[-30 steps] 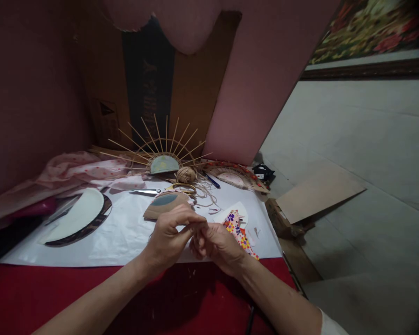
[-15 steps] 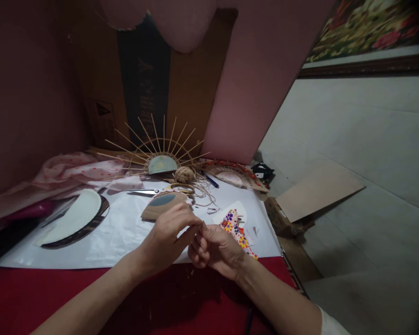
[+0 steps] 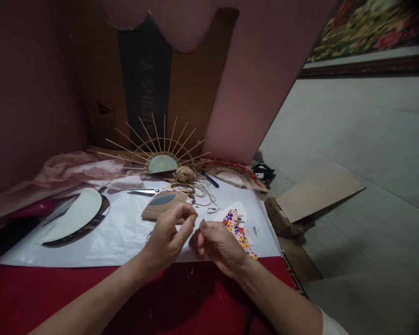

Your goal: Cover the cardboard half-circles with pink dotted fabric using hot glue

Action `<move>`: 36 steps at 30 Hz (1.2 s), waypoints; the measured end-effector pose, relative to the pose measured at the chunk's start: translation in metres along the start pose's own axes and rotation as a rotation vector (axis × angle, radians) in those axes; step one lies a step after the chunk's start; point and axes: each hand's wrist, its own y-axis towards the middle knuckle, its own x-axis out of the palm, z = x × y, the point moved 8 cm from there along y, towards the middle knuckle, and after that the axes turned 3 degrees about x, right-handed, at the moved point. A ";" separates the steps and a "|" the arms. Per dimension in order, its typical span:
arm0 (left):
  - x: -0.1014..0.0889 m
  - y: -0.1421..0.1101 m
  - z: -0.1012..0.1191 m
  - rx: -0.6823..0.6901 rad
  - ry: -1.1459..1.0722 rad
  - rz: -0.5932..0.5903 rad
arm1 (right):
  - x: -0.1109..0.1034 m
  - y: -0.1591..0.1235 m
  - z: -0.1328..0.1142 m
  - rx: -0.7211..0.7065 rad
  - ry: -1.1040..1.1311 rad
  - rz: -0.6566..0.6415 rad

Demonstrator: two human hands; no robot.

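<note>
My left hand (image 3: 169, 235) is closed, its thumb and fingertips pinched together above the front of the white sheet. Just to the right of it, my right hand (image 3: 216, 242) is closed too, thumb pressed against curled fingers. A small gap separates the two. Whatever the fingertips hold, if anything, is too small to make out. Behind my left hand lies a cardboard piece (image 3: 157, 211) with a blue oval on it. Flower-patterned fabric (image 3: 242, 239) rests beside my right hand, partly over a white rounded piece (image 3: 238, 207).
A half-round stick frame (image 3: 163, 164) stands at the back near a ball of twine (image 3: 184, 174). Scissors (image 3: 146, 190), a pen (image 3: 210, 180) and a finished-looking woven fan (image 3: 235, 174) lie around it. White half-disc (image 3: 77, 215) at left; polka-dot cloth (image 3: 73, 170) behind it.
My hands have drawn apart slightly; the fingertips met before and now have a gap. My left hand has shifted a little left. The things on the table have not moved.
</note>
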 end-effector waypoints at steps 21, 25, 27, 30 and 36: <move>0.007 -0.002 -0.004 -0.106 -0.185 -0.074 | -0.008 -0.002 -0.024 -0.212 -0.455 0.126; 0.016 -0.002 -0.007 -0.211 -0.353 -0.167 | -0.013 -0.006 -0.036 -0.249 -0.535 0.180; 0.019 -0.003 -0.008 -0.249 -0.409 -0.199 | -0.013 -0.008 -0.040 -0.255 -0.555 0.180; 0.023 -0.006 -0.010 -0.286 -0.442 -0.236 | -0.012 -0.008 -0.044 -0.249 -0.537 0.154; 0.026 -0.012 -0.013 -0.337 -0.439 -0.281 | -0.013 -0.008 -0.047 -0.269 -0.490 0.168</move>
